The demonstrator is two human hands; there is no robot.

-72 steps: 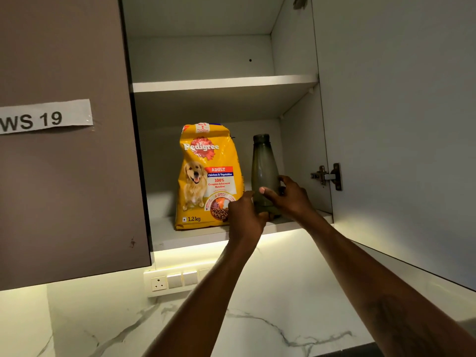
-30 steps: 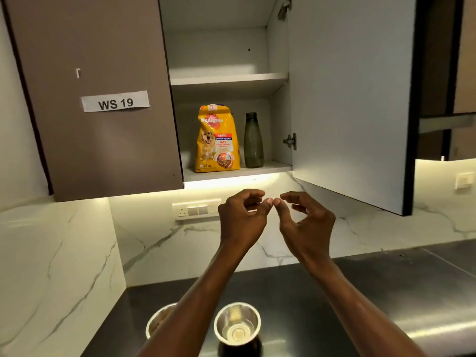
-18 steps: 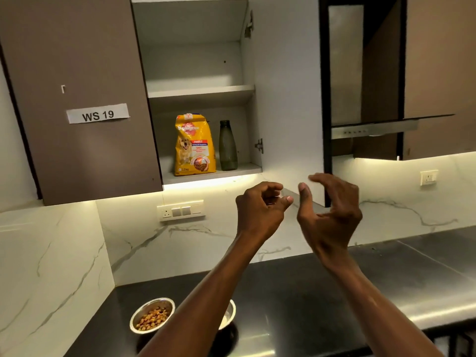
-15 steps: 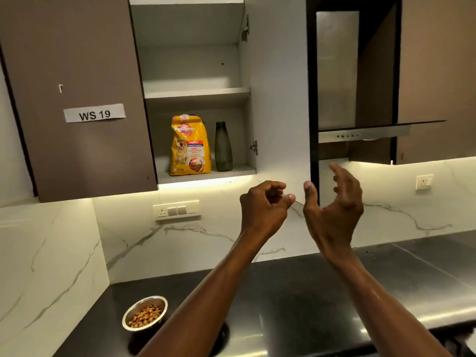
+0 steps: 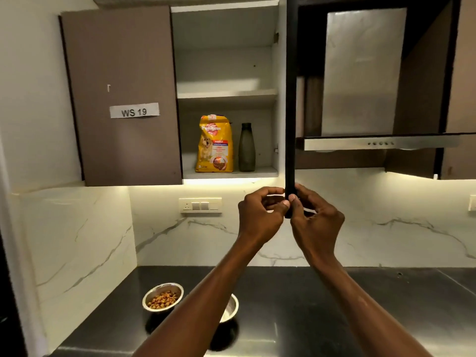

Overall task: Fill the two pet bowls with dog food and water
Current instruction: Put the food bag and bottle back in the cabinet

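A yellow dog food bag (image 5: pixel 215 145) and a dark green water bottle (image 5: pixel 246 148) stand side by side on the lower shelf of the open wall cabinet. On the dark counter sit two steel bowls: the left bowl (image 5: pixel 163 297) holds brown kibble, the right bowl (image 5: pixel 231 308) is mostly hidden behind my left forearm. The cabinet door (image 5: pixel 290 104) is seen edge-on as a dark vertical strip. My left hand (image 5: pixel 260 215) and my right hand (image 5: pixel 315 220) both pinch its lower edge, thumbs meeting at the front.
The left cabinet door (image 5: pixel 121 99) is closed and carries a "WS 19" label. A steel range hood (image 5: pixel 376 143) juts out on the right. A switch panel (image 5: pixel 200 205) sits on the marble backsplash. A white wall bounds the counter on the left.
I have stepped back from the cabinet. My hands, empty in the air half a second ago, now hold the bottom edge of the door, which has swung until it shows edge-on.
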